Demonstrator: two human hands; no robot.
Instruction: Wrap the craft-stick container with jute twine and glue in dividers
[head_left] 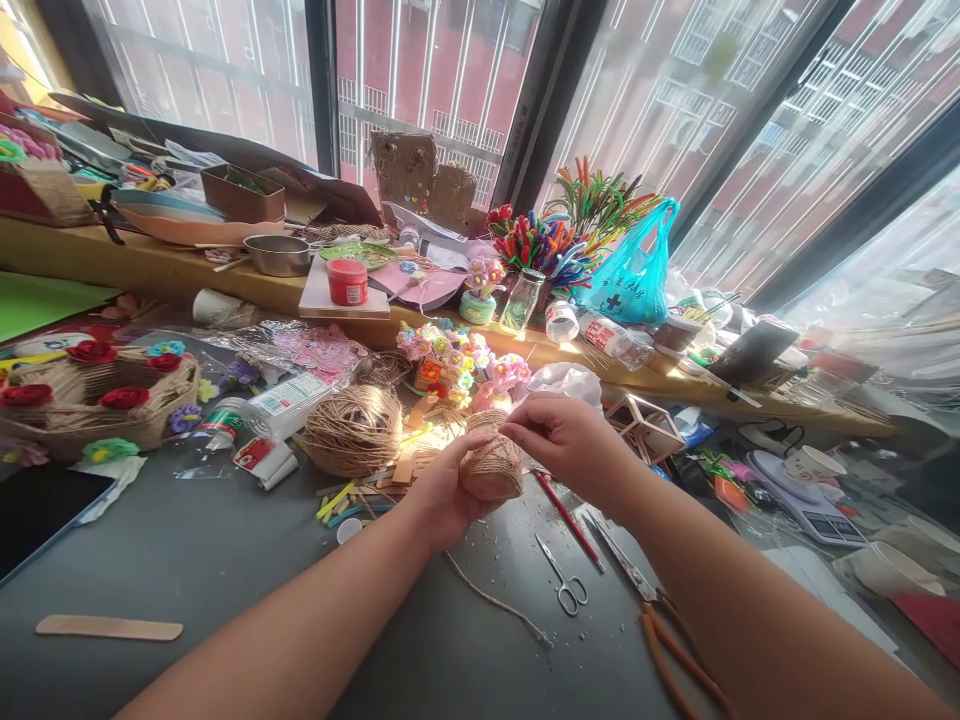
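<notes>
My left hand [454,485] is wrapped round a small twine-wrapped pot [493,468] and holds it above the table. At its upper right edge, my right hand [559,435] is closed in a pinch. What lies between those fingertips is too small to make out. A loose length of twine [499,597] trails over the table below the pot. To the left sits a large ball of twine [354,430]. Small scissors [562,578], a red pencil [570,522] and long orange-handled scissors [645,600] lie beneath my right forearm.
Crocheted-looking flowers [446,355] stand behind the pot. A twine basket with red roses [97,405] and a phone [45,510] are at left. A wooden stick [109,627] lies in front. A kitchen scale [810,500] stands at right, and a cluttered ledge [450,322] runs along the window.
</notes>
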